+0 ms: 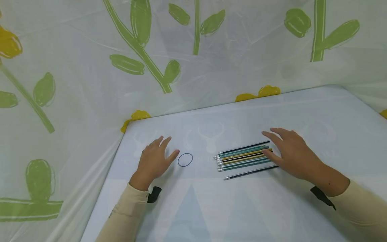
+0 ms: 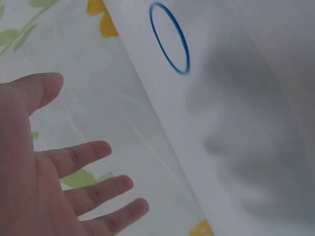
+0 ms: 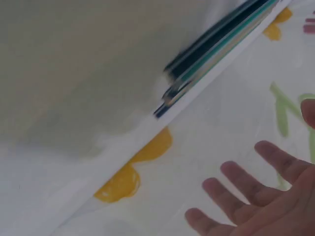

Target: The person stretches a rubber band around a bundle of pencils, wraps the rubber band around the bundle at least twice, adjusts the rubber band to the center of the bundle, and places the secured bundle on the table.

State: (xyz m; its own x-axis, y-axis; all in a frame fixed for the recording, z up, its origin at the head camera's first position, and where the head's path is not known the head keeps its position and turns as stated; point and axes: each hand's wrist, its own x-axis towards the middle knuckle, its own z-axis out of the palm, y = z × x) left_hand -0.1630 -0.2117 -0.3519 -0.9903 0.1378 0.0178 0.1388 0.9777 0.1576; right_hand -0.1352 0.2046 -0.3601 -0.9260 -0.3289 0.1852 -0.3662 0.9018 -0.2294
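Several pencils (image 1: 242,159) lie side by side on the white table, teal, yellow and dark, their eraser ends toward the left. One dark pencil (image 1: 251,172) lies slightly apart on the near side. Left of them is a thin blue ring (image 1: 185,160), likely a rubber band, lying flat; the left wrist view shows the same blue ring (image 2: 170,38). My left hand (image 1: 155,161) hovers just left of the ring, fingers spread, holding nothing. Over the right ends of the pencils hovers my right hand (image 1: 291,151), its fingers spread and holding nothing; the right wrist view shows pencils (image 3: 216,54) beyond it.
The white table (image 1: 211,208) carries faint printed deer heads and pale blue triangles. Behind and to the left hangs a pale curtain (image 1: 90,84) with green stems and yellow flowers, meeting the table's far edge. Both wrists wear dark straps.
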